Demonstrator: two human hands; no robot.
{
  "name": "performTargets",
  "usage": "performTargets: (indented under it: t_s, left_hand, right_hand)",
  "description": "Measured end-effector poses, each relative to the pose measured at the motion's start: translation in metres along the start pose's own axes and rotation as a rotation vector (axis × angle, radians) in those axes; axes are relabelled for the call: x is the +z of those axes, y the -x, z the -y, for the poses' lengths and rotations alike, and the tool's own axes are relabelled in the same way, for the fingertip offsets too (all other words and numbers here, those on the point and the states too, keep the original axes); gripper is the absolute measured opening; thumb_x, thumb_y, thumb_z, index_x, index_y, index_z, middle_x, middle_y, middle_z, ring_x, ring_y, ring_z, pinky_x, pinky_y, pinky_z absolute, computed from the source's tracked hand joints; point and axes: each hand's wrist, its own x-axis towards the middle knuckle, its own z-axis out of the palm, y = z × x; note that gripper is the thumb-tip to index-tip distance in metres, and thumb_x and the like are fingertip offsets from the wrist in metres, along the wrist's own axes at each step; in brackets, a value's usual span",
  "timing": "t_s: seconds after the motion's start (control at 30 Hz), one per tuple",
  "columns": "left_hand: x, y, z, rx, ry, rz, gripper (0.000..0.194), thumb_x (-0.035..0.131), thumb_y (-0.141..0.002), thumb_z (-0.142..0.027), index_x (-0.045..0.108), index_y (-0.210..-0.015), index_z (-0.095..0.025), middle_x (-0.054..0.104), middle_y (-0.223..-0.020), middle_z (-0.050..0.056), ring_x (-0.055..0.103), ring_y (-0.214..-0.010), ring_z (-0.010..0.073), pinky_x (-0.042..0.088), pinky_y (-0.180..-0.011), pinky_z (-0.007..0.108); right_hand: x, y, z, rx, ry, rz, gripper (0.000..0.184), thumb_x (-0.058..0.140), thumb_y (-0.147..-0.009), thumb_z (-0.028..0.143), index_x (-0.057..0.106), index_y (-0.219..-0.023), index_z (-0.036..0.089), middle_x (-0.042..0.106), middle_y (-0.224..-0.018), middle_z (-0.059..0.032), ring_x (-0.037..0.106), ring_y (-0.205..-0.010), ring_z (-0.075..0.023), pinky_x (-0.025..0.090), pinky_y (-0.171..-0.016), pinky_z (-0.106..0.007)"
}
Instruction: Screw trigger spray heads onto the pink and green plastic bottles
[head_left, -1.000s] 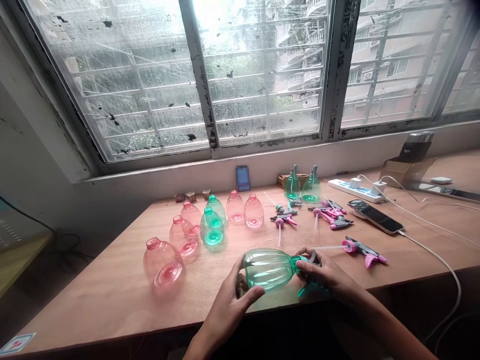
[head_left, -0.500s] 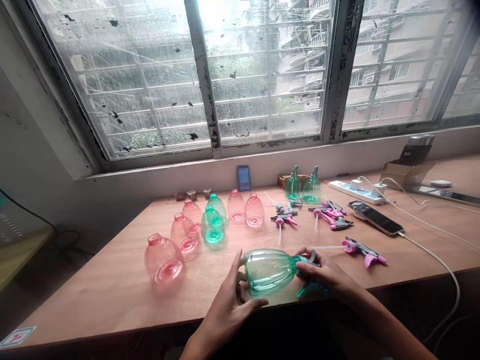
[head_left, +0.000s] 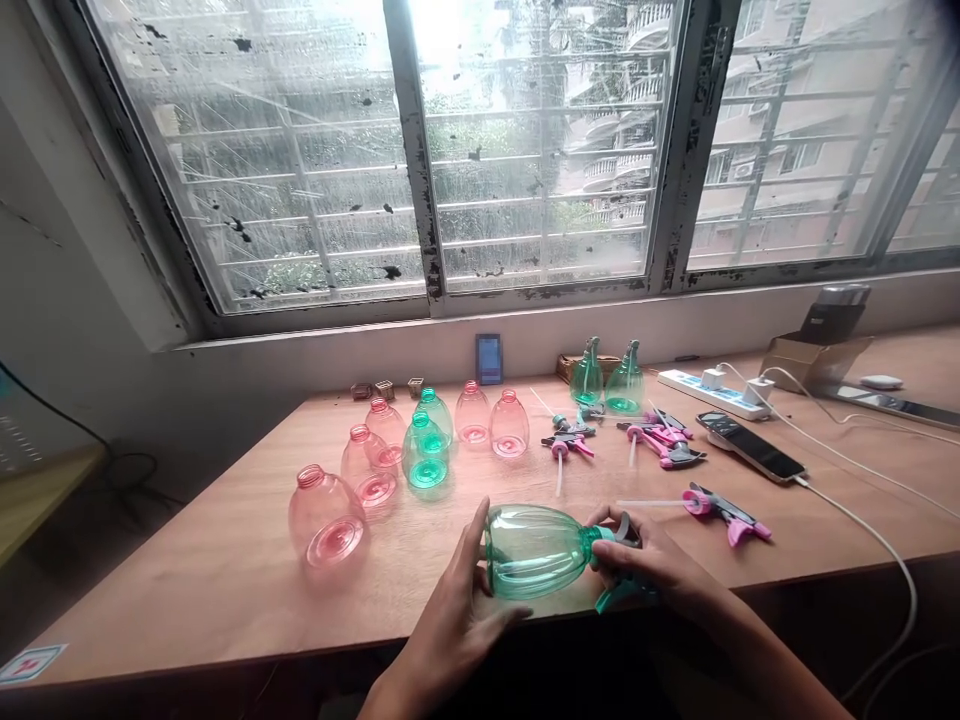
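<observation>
A clear green spray bottle (head_left: 536,550) lies sideways in the air above the table's front edge, its base to the left. My left hand (head_left: 469,590) cups that base, thumb below and fingers behind. Around the neck at the right end, my right hand (head_left: 645,555) is closed on the green and grey spray head (head_left: 616,540); its fingers partly cover the trigger. Just right of my right hand lies a pink and grey spray head (head_left: 727,510) with its white tube pointing left.
Several pink bottles (head_left: 328,520) and two green bottles (head_left: 426,450) without heads stand left of centre. More spray heads (head_left: 664,437) lie at centre right. Two green bottles with heads (head_left: 624,380) stand at the back. A phone (head_left: 752,445), cables and a power strip (head_left: 712,392) occupy the right.
The view has shifted slightly. Both hands keep hold of the green spray bottle in nearly the same place; the fingers of my right hand have moved a little at the neck.
</observation>
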Motion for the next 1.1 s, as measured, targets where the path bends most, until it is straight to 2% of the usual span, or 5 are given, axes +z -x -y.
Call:
performTargets:
  t_s: [0.3,0.53,0.7,0.83,1.1]
  left_hand:
    - [-0.010,0.001,-0.004,-0.055,-0.024,0.053,0.086,0.074,-0.089,-0.039,0.026,-0.160,-0.030,0.026,-0.168,0.009,0.024,-0.154,0.0360,0.021,-0.126,0.055]
    - [-0.004,0.000,0.005,0.020,0.076,0.113,0.088,0.067,-0.095,-0.029,0.009,-0.160,-0.041,0.028,-0.166,0.010,0.053,-0.136,0.0319,0.045,-0.113,0.051]
    - [-0.003,0.000,0.008,-0.006,0.048,0.072,0.104,0.078,-0.086,-0.038,0.006,-0.161,-0.038,0.027,-0.165,0.013,0.049,-0.138,0.0348,0.043,-0.115,0.052]
    - [-0.005,0.000,0.005,-0.042,-0.040,0.035,0.094,0.074,-0.089,-0.044,0.015,-0.161,-0.031,0.029,-0.165,0.015,0.041,-0.144,0.0368,0.035,-0.120,0.055]
    - [-0.002,-0.001,0.007,0.037,-0.067,0.043,0.093,0.070,-0.091,-0.025,0.011,-0.162,-0.035,0.044,-0.158,0.012,0.052,-0.138,0.0325,0.041,-0.116,0.051]
  right_hand:
    - [0.001,-0.001,0.003,-0.016,0.027,0.041,0.041,0.082,-0.079,0.048,0.062,-0.096,0.017,0.069,-0.071,0.0006,0.060,-0.061,-0.0147,0.046,-0.060,-0.026]
    - [-0.001,-0.002,-0.002,-0.032,-0.003,0.030,0.042,0.083,-0.079,0.047,0.060,-0.098,0.017,0.070,-0.072,0.0007,0.059,-0.060,-0.0137,0.045,-0.059,-0.026]
    - [-0.002,-0.004,-0.004,-0.040,0.009,0.055,0.040,0.082,-0.081,0.046,0.060,-0.099,0.017,0.070,-0.072,0.0009,0.059,-0.060,-0.0132,0.045,-0.059,-0.025]
    - [-0.002,-0.004,-0.003,-0.040,0.015,0.060,0.041,0.082,-0.081,0.047,0.060,-0.099,0.016,0.069,-0.071,0.0010,0.059,-0.060,-0.0133,0.046,-0.060,-0.026]
    - [-0.002,-0.001,-0.002,-0.040,-0.017,0.019,0.041,0.081,-0.081,0.048,0.058,-0.096,0.018,0.068,-0.069,0.0021,0.058,-0.060,-0.0132,0.045,-0.059,-0.026]
